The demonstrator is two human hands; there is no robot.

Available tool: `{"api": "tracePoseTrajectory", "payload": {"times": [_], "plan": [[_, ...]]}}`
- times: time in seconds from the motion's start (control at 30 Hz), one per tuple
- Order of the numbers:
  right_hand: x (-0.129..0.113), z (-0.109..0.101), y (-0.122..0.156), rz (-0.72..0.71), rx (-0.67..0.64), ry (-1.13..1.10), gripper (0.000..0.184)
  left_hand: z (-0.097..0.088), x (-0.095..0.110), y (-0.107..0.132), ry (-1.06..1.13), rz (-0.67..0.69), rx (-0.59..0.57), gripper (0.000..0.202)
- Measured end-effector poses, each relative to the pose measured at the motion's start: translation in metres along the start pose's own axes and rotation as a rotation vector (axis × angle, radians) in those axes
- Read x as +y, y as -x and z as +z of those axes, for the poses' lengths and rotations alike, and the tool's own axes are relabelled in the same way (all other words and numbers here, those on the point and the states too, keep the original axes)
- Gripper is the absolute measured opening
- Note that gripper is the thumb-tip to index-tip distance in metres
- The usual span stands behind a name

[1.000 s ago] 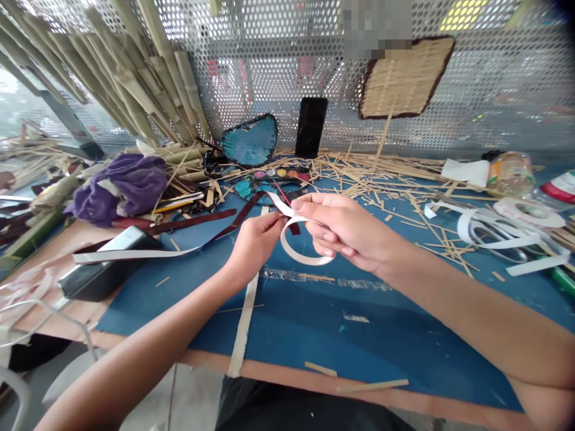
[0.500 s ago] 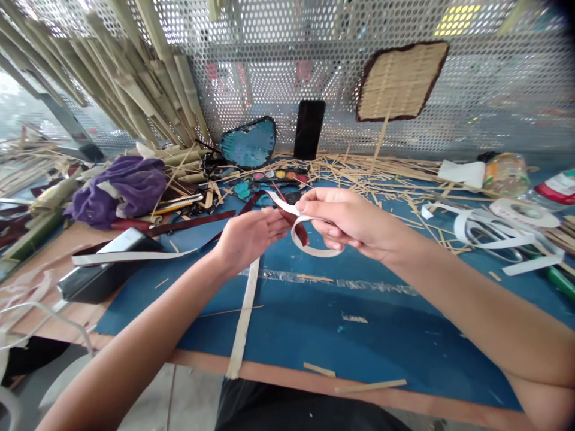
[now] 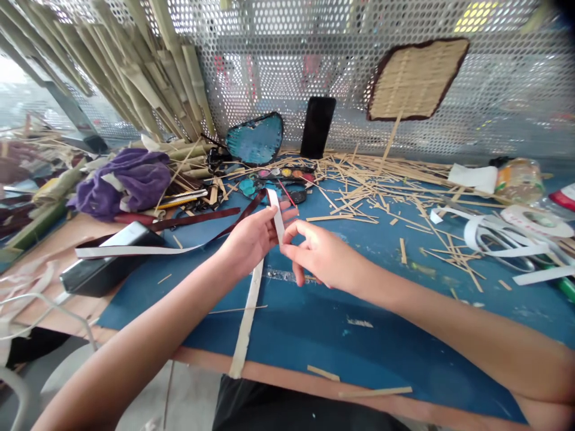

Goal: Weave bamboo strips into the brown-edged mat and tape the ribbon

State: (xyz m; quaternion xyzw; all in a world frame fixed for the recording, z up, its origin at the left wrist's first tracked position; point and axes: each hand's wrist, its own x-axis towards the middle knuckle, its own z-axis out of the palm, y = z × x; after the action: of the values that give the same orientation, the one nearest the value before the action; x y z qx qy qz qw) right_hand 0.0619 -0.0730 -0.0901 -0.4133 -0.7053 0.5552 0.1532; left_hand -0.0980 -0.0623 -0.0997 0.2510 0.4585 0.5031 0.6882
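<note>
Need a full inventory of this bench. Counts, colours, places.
cutting mat: 1, blue, on wooden table
split bamboo: many, pale green, leaning on screen
perforated screen: 1, grey, behind table
woven panel: 1, tan, dark border, before screen
phone: 1, black, upright at back
heart-shaped piece: 1, teal, beside phone
paint palette: 1, multicoloured, back of mat
cloth: 1, purple, left
box: 1, black, left
ribbon: 1, dark red, left of hands
tape roll: 1, white, right
long strip: 1, cream, on mat
short strip: 1, cream, in left hand
left hand: pinching short strip
right hand: beside short strip
</note>
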Motion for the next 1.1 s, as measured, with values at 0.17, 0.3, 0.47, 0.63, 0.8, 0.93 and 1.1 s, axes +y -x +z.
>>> {"api": "tracePoseTrajectory", "payload": {"times": [0.17, 0.3, 0.47, 0.63, 0.8, 0.93, 1.1], "plan": [[0.007, 0.011, 0.0, -0.045, 0.093, -0.104, 0.014, -0.01, 0.008, -0.004, 0.205, 0.099, -0.026, 0.028], [0.008, 0.009, -0.001, -0.09, 0.172, -0.021, 0.017, -0.013, 0.013, -0.004, 0.148, 0.13, -0.011, 0.039], [0.014, -0.003, -0.009, -0.122, 0.251, 0.175, 0.023, -0.012, 0.015, -0.001, 0.145, 0.201, -0.007, 0.042], [0.018, -0.01, -0.018, -0.195, 0.274, 0.176, 0.024, -0.012, 0.017, 0.002, 0.16, 0.25, -0.04, 0.038], [0.019, -0.015, -0.021, -0.184, 0.222, 0.027, 0.025, -0.014, 0.02, 0.004, 0.11, 0.276, -0.098, 0.037], [0.02, -0.015, -0.021, -0.202, 0.232, -0.044, 0.027, -0.016, 0.022, 0.002, 0.059, 0.296, -0.122, 0.039], [0.023, -0.013, -0.024, -0.183, 0.223, -0.058, 0.028, -0.015, 0.021, 0.001, 0.033, 0.286, -0.096, 0.042]]}}
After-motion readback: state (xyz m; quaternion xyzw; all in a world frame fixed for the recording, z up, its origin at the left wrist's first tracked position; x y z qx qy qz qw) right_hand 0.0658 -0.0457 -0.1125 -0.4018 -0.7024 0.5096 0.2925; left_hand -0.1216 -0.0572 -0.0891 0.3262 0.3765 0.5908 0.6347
